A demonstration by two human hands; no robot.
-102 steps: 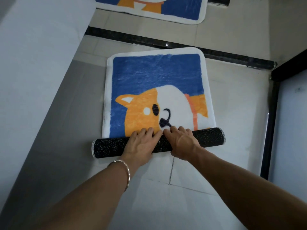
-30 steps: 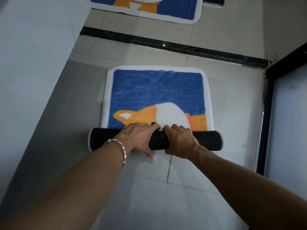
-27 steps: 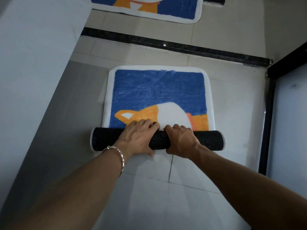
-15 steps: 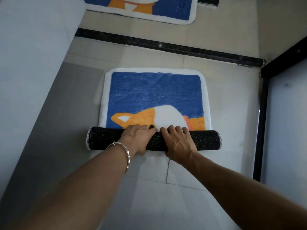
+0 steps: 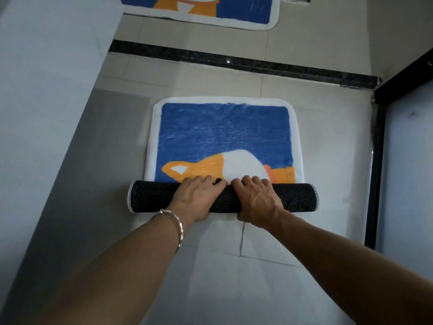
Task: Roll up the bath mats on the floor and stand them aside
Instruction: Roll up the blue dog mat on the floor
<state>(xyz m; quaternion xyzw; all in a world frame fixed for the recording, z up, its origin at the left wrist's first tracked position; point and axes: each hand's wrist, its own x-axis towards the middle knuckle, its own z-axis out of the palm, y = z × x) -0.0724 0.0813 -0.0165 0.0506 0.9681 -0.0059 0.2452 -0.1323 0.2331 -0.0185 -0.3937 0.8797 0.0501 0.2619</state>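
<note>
A blue bath mat [image 5: 225,132] with an orange and white dog picture and a white border lies on the tiled floor. Its near end is wound into a black dotted roll [image 5: 150,197] that lies across the mat. My left hand [image 5: 196,198] grips the roll left of its middle, fingers curled over the top. My right hand [image 5: 256,198] grips the roll beside it, just right of the middle. A second mat [image 5: 246,12] of the same design lies flat at the top of the view.
A black threshold strip [image 5: 234,64] crosses the floor between the two mats. A pale wall [image 5: 46,90] rises on the left. A dark door frame [image 5: 377,160] and a light panel stand on the right. Tiles lie between the roll and me.
The roll has moved forward over the dog's face and grown thicker, so less of the picture shows. Both hands have shifted their hold on the roll as it turned.
</note>
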